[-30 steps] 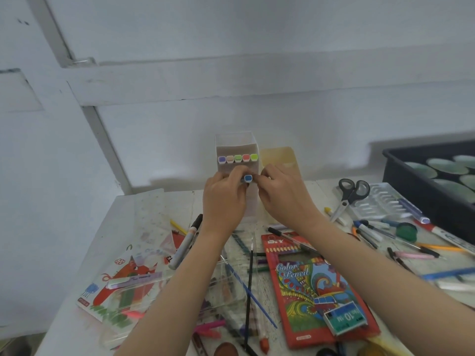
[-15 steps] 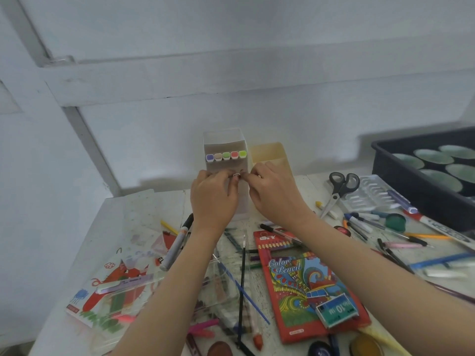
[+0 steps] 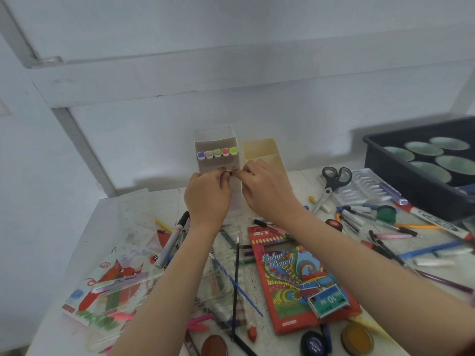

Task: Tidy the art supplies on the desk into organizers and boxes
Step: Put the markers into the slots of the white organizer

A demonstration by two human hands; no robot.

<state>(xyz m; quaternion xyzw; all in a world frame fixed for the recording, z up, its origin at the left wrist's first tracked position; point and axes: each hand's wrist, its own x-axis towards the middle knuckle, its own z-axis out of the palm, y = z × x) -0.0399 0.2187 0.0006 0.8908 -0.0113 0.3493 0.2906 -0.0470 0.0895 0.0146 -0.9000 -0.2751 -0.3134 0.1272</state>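
Left hand (image 3: 208,194) and right hand (image 3: 267,191) meet fingertip to fingertip, both pinching a small item (image 3: 228,172), mostly hidden. It's at the front of the clear organizer (image 3: 216,136), below the row of five marker caps (image 3: 217,152). The organizer stands at the back of the desk (image 3: 144,201), with the beige holder (image 3: 262,150) just beside it.
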